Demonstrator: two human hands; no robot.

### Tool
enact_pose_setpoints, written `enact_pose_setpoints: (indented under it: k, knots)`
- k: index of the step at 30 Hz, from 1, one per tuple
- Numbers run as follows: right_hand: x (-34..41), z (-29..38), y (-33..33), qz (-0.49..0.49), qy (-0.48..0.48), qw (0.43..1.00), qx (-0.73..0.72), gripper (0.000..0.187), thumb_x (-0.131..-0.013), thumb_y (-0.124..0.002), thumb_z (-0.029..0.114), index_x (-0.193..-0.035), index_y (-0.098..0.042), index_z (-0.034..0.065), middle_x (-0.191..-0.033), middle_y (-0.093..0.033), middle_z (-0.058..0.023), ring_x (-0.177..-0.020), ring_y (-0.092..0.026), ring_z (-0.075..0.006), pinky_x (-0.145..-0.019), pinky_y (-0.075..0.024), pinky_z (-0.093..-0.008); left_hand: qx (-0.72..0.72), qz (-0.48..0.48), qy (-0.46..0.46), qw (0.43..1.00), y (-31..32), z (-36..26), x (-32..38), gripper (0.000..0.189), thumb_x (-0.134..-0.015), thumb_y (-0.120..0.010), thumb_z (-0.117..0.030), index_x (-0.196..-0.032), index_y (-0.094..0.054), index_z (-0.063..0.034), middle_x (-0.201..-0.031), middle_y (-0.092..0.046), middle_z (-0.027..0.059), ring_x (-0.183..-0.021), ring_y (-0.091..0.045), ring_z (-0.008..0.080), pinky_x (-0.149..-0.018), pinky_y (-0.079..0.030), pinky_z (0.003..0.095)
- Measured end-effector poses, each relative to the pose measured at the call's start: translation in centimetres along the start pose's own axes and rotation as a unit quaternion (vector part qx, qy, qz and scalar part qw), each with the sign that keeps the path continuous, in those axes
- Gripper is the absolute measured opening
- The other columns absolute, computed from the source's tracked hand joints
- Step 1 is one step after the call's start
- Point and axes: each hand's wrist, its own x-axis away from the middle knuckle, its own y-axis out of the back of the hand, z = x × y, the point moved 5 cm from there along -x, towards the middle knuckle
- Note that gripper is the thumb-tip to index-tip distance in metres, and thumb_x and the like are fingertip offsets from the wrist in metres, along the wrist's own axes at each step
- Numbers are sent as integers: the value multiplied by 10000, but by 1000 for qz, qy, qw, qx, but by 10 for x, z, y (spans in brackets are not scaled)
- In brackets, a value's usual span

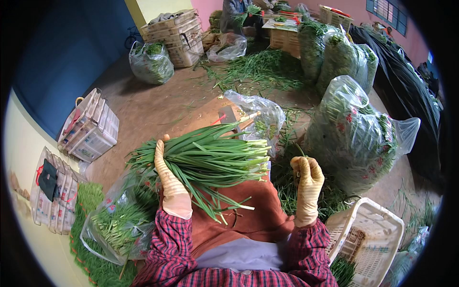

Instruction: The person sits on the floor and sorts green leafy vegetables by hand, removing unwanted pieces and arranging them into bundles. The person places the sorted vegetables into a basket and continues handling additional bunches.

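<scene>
My gloved left hand (170, 176) grips a thick bunch of garlic chives (218, 156) near its leafy end. The pale cut ends point to the right, and several loose stems hang below over the reddish-brown cloth (247, 210) on my lap. To the right, my gloved right hand (307, 186) is raised with its fingertips pinched together on a thin green stem (299, 149). Beyond the bunch is a wooden board (195, 116) with a clear plastic bag (263, 111) beside it. Scattered green leaves (287, 195) lie beneath my right hand.
A full plastic bag of greens (353, 140) stands at right, above a white plastic basket (376, 236). At left are an open bag of chives (118, 222) and stacked crates (89, 127). Far off, a person (238, 14) sits holding greens near a heap of leaves (258, 68).
</scene>
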Motion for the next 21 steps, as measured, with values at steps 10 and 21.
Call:
enact_pose_setpoints:
  k: [10, 21]
  knots:
    - [18, -12, -36, 221, -11, 972, 76, 295, -814, -792, 30, -1082, -668, 25, -900, -709, -17, -814, -637, -78, -743, -526, -250, 45, 57, 21, 997, -15, 4, 17, 247, -914, -694, -388, -1083, -688, -208, -1049, -697, 70, -931, -668, 222, -841, -569, 402]
    - [25, 1, -42, 236, 70, 965, 92, 285, -847, -716, -47, -1112, -734, 57, -1022, -727, -60, -932, -667, -133, -845, -534, -269, 36, 9, 36, 999, -2, 21, 9, 331, -911, -691, -427, -1144, -693, -192, -1110, -681, 19, -982, -640, 192, -889, -540, 379]
